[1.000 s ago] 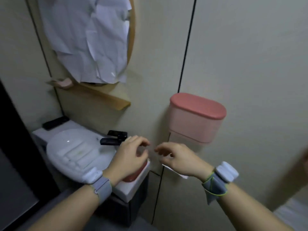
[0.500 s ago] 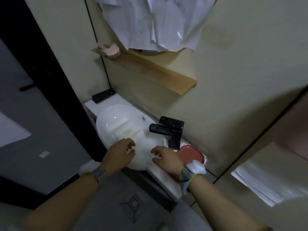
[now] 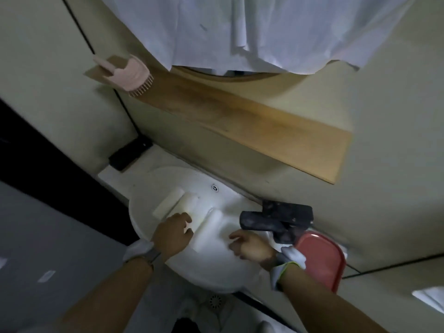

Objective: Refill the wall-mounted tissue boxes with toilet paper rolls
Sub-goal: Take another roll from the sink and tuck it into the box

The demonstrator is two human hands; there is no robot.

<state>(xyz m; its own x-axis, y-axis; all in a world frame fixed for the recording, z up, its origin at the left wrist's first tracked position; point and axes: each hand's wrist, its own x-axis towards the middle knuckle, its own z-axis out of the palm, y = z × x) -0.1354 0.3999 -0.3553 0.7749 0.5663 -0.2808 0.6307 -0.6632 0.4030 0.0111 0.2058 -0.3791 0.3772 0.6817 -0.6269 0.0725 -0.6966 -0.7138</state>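
from the head view, both your hands are over the white sink (image 3: 144,212). your left hand (image 3: 171,234) is low in the basin, fingers bent, its fingertips at the near end of the white toilet paper rolls (image 3: 189,207) lying side by side in the bowl; the blur keeps you from telling whether it is touching them or actually clasping one. your right hand (image 3: 251,245) hangs just above the basin, beside another pale roll-shaped piece (image 3: 211,228), fingers loosely curled and holding nothing. each wrist wears a band with a white block on it.

the black tap (image 3: 276,218) stands at the right rim of the sink, just beyond your right hand. a red lid (image 3: 322,258) lies on the sink ledge beside the tap, partly behind your right wrist. a wooden shelf (image 3: 252,126) runs along the wall above, with a pink comb (image 3: 131,74) at its left end. white paper (image 3: 240,27) hangs over the wall at the top. a small black object (image 3: 129,153) sits at the back left corner of the ledge. a floor drain (image 3: 215,301) shows below the sink.
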